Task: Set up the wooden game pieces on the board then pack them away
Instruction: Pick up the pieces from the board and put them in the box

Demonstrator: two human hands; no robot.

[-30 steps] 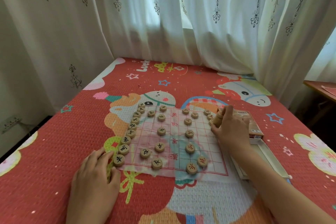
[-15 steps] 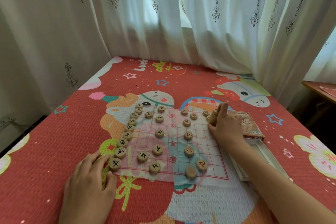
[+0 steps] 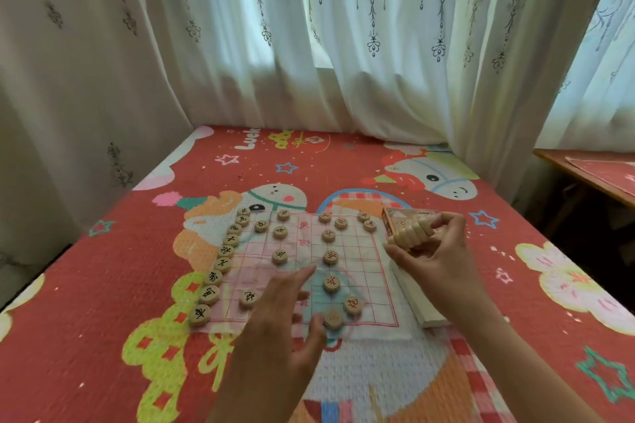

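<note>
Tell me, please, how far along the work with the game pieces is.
Done, apparently: setup, with packing begun, since the board has only two pieces on its right edge. In hand: the right hand grips a stack of pieces beside the box, and the left hand reaches open over the board. Left: the column of pieces along the left edge and the scattered pieces mid-board; none visibly boxed yet.

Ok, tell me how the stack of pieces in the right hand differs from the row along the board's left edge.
The stack is gripped in the right hand, lifted beside the board; the row lies along the board's edge. The stack's discs are pressed face to face, only rims showing; the row's discs lie flat, side by side, black characters up. Both are pale round wooden discs.
</note>
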